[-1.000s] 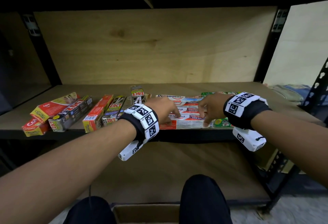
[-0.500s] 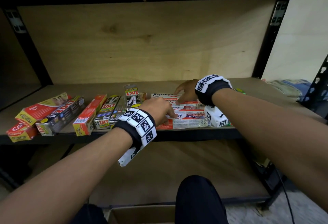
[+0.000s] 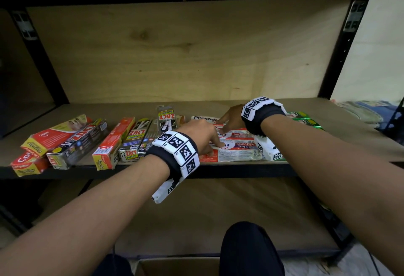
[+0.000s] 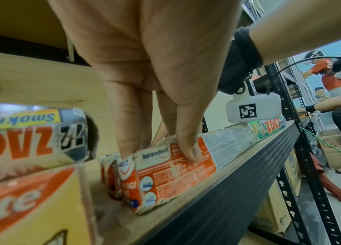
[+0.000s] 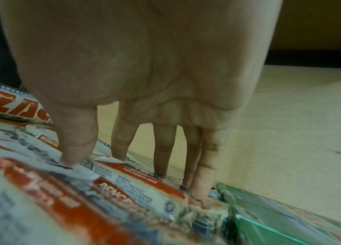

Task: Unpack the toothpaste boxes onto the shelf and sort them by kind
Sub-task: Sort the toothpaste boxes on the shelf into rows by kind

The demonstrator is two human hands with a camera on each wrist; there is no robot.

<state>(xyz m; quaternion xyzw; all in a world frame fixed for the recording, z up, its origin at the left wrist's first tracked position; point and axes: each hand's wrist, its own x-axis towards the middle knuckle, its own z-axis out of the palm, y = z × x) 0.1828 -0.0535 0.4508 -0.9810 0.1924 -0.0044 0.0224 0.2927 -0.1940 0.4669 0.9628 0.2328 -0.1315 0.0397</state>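
My left hand (image 3: pixel 202 134) rests on the Pepsodent boxes (image 3: pixel 237 146), fingers straight, tips pressing the front box top near its left end; nothing gripped. My right hand (image 3: pixel 229 118) sits further back on the same row, thumb and fingers spread straight down onto the box tops, pressing, not holding. Pepsodent boxes lie flat side by side at the shelf (image 3: pixel 349 127) front edge, middle. Green boxes (image 3: pixel 306 120) just right of them. Zact boxes (image 3: pixel 135 142) and red Colgate boxes (image 3: pixel 54 135) lie to the left, angled; one Zact box (image 3: pixel 167 118) stands behind.
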